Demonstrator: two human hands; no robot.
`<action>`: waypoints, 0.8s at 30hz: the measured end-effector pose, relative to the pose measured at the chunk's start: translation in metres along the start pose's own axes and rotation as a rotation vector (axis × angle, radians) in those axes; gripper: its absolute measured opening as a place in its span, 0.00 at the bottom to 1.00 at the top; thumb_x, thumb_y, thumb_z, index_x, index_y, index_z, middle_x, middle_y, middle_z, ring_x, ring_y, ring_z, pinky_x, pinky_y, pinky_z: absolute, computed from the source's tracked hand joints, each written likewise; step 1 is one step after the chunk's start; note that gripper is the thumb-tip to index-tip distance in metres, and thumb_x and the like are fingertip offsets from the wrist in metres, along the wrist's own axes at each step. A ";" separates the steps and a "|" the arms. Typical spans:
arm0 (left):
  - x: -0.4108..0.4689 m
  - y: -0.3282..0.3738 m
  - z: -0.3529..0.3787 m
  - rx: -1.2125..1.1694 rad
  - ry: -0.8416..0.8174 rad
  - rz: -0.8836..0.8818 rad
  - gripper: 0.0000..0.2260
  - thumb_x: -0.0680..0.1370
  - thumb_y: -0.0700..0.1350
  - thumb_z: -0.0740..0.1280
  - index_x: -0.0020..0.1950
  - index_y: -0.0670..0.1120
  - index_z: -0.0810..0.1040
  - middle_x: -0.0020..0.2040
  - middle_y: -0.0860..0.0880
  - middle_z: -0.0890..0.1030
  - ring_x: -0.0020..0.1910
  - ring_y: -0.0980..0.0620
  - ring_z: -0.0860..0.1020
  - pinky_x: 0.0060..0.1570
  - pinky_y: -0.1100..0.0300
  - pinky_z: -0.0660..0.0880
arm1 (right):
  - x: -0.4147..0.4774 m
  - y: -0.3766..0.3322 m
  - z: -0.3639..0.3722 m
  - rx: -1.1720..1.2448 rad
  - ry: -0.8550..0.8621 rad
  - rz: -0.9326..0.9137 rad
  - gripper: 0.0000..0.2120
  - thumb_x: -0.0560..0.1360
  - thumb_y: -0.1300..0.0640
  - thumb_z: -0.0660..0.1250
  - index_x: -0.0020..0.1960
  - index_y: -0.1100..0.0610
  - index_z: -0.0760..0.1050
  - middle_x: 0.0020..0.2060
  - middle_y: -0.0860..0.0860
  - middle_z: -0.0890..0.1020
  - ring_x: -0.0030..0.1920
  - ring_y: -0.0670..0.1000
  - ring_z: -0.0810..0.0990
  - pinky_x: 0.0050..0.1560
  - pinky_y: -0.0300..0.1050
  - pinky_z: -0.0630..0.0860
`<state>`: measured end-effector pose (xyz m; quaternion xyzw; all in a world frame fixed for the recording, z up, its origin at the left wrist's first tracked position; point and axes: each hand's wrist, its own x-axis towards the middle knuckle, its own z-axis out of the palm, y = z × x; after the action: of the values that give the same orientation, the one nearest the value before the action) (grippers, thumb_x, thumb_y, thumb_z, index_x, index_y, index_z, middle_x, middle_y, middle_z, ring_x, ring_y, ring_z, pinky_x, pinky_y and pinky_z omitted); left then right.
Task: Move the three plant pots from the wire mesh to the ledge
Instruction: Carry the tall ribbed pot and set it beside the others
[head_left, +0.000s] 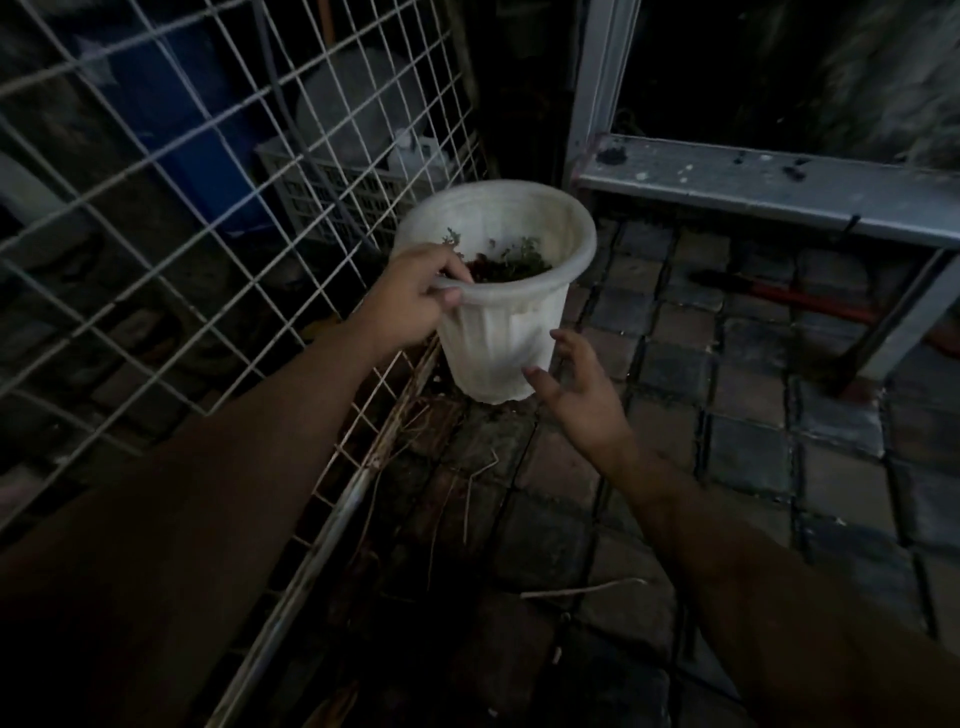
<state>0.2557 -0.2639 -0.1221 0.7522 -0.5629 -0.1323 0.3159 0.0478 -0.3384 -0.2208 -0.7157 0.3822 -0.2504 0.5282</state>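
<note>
A white plastic plant pot (498, 291) sits at the middle of the dim scene, holding dark soil and a few small green sprigs. Its base stands at the near edge of a wire mesh panel (208, 171), where the mesh meets a paved floor; whether the base rests on the wire or on the tiles cannot be told.

The left hand (415, 301) grips the pot's near rim, thumb outside and fingers curled over the lip into the pot. The right hand (576, 389) is open with fingers spread, just beside the pot's lower right wall, not clearly touching it.

The mesh slopes up and away to the left. Behind it lie a blue container (192, 119), a pale slotted crate (332, 202) and a pale round shape, all blurred.

To the right, the tiled floor (727, 415) is open, with dry stalks (582, 590) lying near the person. Beyond the pot, a grey metal ledge (779, 182) runs across at upper right, its top bare apart from dark specks. A red-handled tool (800, 301) lies on the floor beneath it.
</note>
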 end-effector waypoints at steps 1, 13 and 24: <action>-0.004 -0.004 -0.005 -0.002 -0.018 0.027 0.10 0.79 0.29 0.67 0.51 0.43 0.79 0.56 0.39 0.80 0.60 0.38 0.78 0.61 0.50 0.74 | -0.002 0.001 0.000 0.023 -0.011 -0.004 0.30 0.80 0.49 0.71 0.78 0.51 0.63 0.77 0.55 0.68 0.77 0.53 0.66 0.69 0.53 0.74; -0.062 -0.024 0.039 -0.429 0.328 -0.072 0.23 0.79 0.51 0.67 0.73 0.48 0.71 0.76 0.54 0.70 0.80 0.42 0.62 0.79 0.38 0.63 | 0.026 -0.050 -0.030 -0.293 0.124 -0.376 0.12 0.80 0.44 0.70 0.58 0.48 0.84 0.76 0.55 0.66 0.78 0.59 0.58 0.78 0.60 0.57; -0.052 -0.023 0.103 -0.656 0.397 -0.139 0.64 0.67 0.53 0.84 0.84 0.50 0.36 0.85 0.43 0.56 0.82 0.48 0.62 0.77 0.46 0.70 | 0.022 -0.046 -0.024 -0.494 0.124 -0.711 0.15 0.78 0.46 0.71 0.52 0.59 0.84 0.50 0.55 0.83 0.64 0.61 0.76 0.77 0.65 0.56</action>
<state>0.1988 -0.2450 -0.2241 0.6583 -0.3664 -0.1782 0.6329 0.0557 -0.3627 -0.1708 -0.8913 0.1915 -0.3601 0.1980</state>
